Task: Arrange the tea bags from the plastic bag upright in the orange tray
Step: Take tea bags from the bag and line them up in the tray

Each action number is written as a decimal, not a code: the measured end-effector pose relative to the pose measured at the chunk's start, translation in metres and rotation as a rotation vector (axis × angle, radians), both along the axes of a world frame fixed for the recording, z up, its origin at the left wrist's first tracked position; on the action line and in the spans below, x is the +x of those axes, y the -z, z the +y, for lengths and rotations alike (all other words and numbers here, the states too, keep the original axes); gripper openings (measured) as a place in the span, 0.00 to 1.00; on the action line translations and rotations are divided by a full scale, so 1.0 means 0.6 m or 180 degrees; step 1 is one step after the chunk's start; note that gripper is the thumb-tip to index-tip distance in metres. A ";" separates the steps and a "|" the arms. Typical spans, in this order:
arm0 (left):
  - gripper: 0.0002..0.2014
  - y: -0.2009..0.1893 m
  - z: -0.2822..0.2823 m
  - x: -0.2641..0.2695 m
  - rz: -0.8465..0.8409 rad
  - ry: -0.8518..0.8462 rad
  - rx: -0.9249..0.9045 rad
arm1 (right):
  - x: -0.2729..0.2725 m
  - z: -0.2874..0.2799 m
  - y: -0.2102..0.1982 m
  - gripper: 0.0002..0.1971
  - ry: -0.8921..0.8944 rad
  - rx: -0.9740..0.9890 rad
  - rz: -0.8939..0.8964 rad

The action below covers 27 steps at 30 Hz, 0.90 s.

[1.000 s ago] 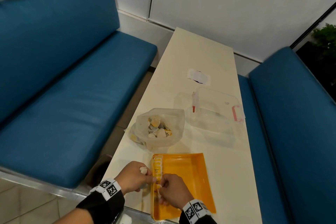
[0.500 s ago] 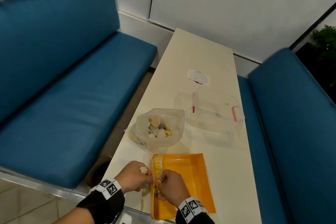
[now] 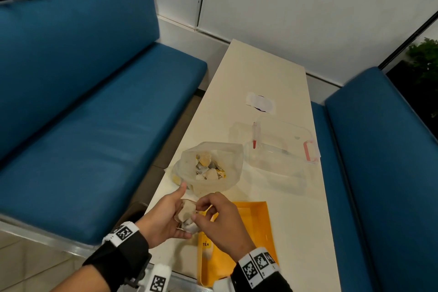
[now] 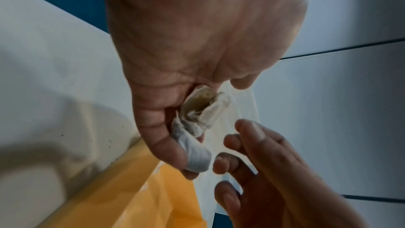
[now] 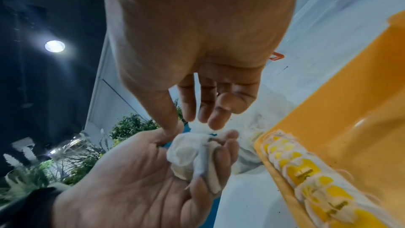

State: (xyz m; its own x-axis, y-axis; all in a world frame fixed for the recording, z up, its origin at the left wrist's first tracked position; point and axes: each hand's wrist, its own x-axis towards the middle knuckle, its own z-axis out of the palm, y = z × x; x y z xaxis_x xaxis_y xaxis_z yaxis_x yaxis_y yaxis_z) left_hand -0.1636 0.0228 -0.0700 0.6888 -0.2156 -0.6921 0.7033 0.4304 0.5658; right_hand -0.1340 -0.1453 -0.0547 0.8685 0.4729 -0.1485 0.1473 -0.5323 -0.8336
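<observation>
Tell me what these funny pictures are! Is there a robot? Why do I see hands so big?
No robot, just a person wearing three small cameras: one on the head, one on each wrist. The wrist cameras sit close, so the hands look huge. From the head you see a cream table between blue benches. On it lie a plastic bag of tea bags, a clear box and an orange tray with a row of tea bags standing along its edge. The left hand holds a small bunch of tea bags in its grip. The right hand pinches at that bunch.
</observation>
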 end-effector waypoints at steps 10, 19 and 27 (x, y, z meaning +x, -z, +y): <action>0.36 0.007 -0.026 0.004 -0.0357 0.0214 0.0073 | 0.004 0.015 0.002 0.16 0.0258 -0.0247 0.0197; 0.07 0.029 -0.015 -0.005 -0.0727 0.0247 0.0487 | 0.014 -0.005 0.004 0.13 0.0477 -0.0189 0.0242; 0.11 0.032 -0.013 -0.009 -0.0874 0.0144 0.0593 | 0.021 -0.004 0.004 0.15 0.0645 -0.0013 0.0649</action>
State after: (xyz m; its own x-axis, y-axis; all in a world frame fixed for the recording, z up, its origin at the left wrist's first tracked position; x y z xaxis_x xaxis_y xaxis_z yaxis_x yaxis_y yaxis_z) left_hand -0.1692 0.0149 -0.0890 0.8476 -0.1374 -0.5125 0.5297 0.2735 0.8029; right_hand -0.1212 -0.1479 -0.0569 0.8973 0.2919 -0.3312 -0.1327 -0.5372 -0.8329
